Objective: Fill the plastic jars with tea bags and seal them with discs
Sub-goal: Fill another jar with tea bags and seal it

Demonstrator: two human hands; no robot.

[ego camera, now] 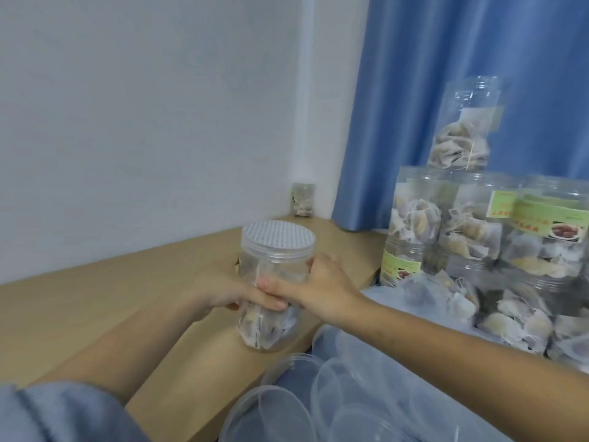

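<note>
The jar (pixel 274 295) is sitting between both of my hands, held up over the edge of the wooden ledge (pixel 95 301), with tea bags (pixel 264 327) packed in its lower half and a white patterned disc (pixel 278 235) lying across its mouth. I am wrapping my left hand (pixel 223 295) around the jar's near side, fingers curled over the wall, and my right hand (pixel 322 285) is gripping it from the right, thumb stretching across the front. I am judging this one filled and capped, so the step now is setting it down with the finished ones. To do that well, I am keeping the jar upright so the disc does not slide off, and I would press around the rim to check it is seated; whether it is fully sealed I cannot tell. The stacked jars (pixel 478 218) on the right are piled high, so I would place this one gently beside them. Loose clear lids (pixel 318 393) are lying below my arms.
</note>
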